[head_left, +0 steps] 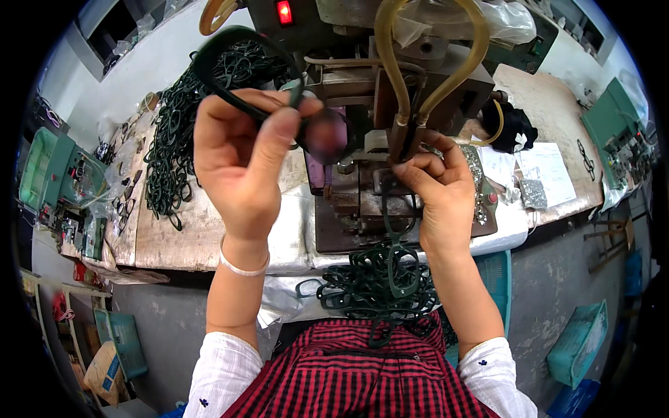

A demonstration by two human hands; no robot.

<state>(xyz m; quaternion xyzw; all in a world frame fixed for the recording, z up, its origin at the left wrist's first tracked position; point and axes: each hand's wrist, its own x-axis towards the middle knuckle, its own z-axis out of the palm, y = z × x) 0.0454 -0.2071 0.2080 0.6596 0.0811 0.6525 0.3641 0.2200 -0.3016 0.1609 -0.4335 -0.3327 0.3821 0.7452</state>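
My left hand [244, 153] is raised left of the bench machine [348, 198], thumb and fingers closed on a dark green spectacle frame [203, 68]. One rim of it is close to the camera; the other part is blurred over the machine. My right hand [446, 184] is at the machine's work spot, just below two brownish hoses [390, 66]. Its thumb and fingertips pinch a dark spectacle frame [401, 226] that hangs down there; the exact grip point is partly hidden. A heap of similar frames [362, 282] lies over my lap at the bench edge.
A large pile of dark green frames [171, 150] covers the bench on the left. To the right are papers [550, 171], a small bag of metal parts [533, 194] and a black cloth [512, 125]. Green machines stand at both sides; a teal crate [578, 341] is on the floor.
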